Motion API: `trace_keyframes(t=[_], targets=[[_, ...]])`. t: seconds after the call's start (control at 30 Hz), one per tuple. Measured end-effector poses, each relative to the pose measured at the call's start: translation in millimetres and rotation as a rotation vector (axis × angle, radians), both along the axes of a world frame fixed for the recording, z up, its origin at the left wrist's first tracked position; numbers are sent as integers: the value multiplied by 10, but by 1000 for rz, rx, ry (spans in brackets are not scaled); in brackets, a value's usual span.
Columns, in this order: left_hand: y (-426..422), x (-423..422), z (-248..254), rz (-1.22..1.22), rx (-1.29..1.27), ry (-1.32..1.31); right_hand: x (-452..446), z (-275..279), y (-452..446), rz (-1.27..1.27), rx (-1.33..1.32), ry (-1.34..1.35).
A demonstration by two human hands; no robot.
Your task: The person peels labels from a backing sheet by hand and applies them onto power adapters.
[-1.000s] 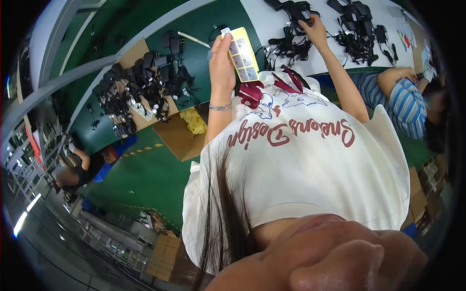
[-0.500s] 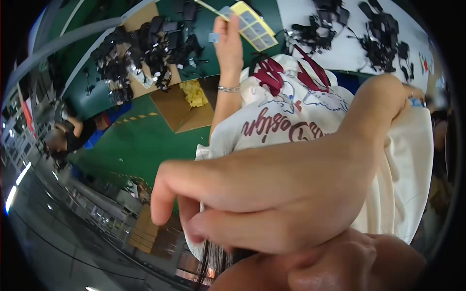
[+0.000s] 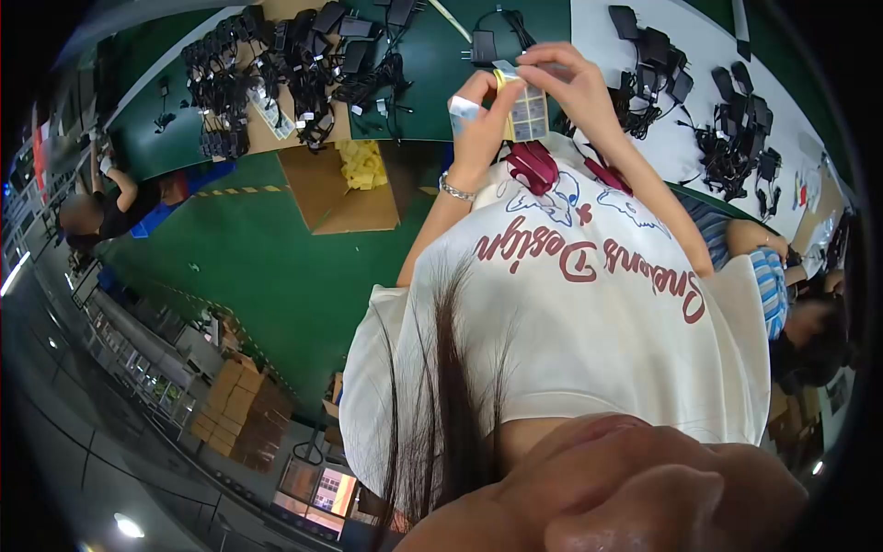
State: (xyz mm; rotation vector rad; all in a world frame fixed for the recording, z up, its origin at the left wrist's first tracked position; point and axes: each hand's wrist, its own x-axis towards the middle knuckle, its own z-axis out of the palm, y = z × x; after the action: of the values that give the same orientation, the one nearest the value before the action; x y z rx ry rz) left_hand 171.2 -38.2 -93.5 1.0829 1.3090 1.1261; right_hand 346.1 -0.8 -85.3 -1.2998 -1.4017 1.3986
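My left hand, with a metal bracelet at its wrist, is closed on a yellow-backed sheet of labels marked in a grid of greyish squares. A pale, shiny label clings to the outside of that hand. At the sheet's upper edge, the thumb and index finger of my right hand are pinched together. A small greyish piece shows between the hands; whether it is a loose label I cannot make out. Just beyond my fingers, a black power adapter with its cable lies on the green table.
Many black adapters with cables crowd the left side of the table. More adapters lie on the white surface at right. A cardboard box holding crumpled yellow paper stands below the table edge. Other people sit at left and right.
My right hand has moved from close in front of my face out to the label sheet. The sheet has been drawn nearer my chest and turned more upright in my left hand.
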Motion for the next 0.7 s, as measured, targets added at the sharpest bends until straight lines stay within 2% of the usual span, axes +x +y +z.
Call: trace_keyframes(t=[0.03,0.13,0.27,0.43,0.5,0.57,0.6,0.63,0.7], targets=[[-34,24,-24,4,41,54,-6,15,-47,7,-4,-2],[-74,51,-50,7,57,112,15,45,-136,-39,-391,101],[-166,51,-75,13,9,123,23,-52,-124,31,-265,42],[-260,-17,-123,53,8,126,-59,-68,-66,118,-260,102],[-307,-46,-178,75,-1,122,-103,-131,-45,154,-99,76],[-331,-77,-293,126,-269,-197,-141,-314,176,186,-4,64],[-356,-57,-321,152,-398,-358,-100,-509,402,196,230,-47],[-385,-79,-355,166,-396,-359,-127,-693,583,202,456,-154],[-419,-123,-417,186,-536,-498,-291,-715,949,396,698,-419]])
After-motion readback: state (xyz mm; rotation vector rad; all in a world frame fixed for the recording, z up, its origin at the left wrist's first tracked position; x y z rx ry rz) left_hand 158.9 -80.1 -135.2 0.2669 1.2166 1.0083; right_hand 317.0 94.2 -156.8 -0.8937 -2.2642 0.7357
